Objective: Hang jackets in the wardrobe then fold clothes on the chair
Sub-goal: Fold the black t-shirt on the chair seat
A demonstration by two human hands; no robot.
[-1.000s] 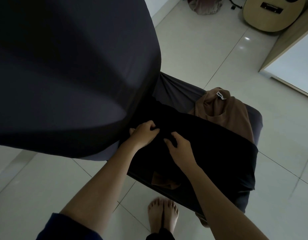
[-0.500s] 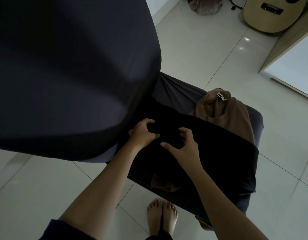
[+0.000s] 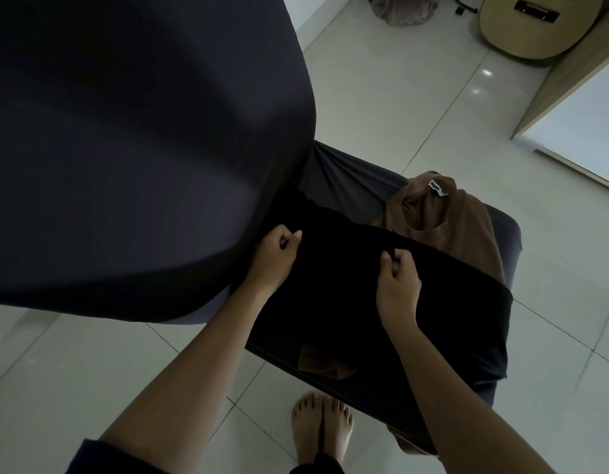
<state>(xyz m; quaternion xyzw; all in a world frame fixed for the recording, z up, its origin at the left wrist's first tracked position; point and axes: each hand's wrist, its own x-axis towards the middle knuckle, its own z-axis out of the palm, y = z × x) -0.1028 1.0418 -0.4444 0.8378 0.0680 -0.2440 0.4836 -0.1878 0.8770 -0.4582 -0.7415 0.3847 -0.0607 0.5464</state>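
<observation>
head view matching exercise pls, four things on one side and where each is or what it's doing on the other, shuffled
Things
1. guitar
2. brown top
3. black cloth
4. left hand

Place or state
a. grips the black cloth beside the chair back
b. top right, against the wood panel
c. spread over the seat, covering part of the brown top
d. on the seat, label showing, partly covered

Pairs: 1-b, 2-d, 3-c, 4-a

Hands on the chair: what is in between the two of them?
Only the black garment, draped over the chair seat, fills the stretch between the left hand and the right hand. The head view shows it.
</observation>
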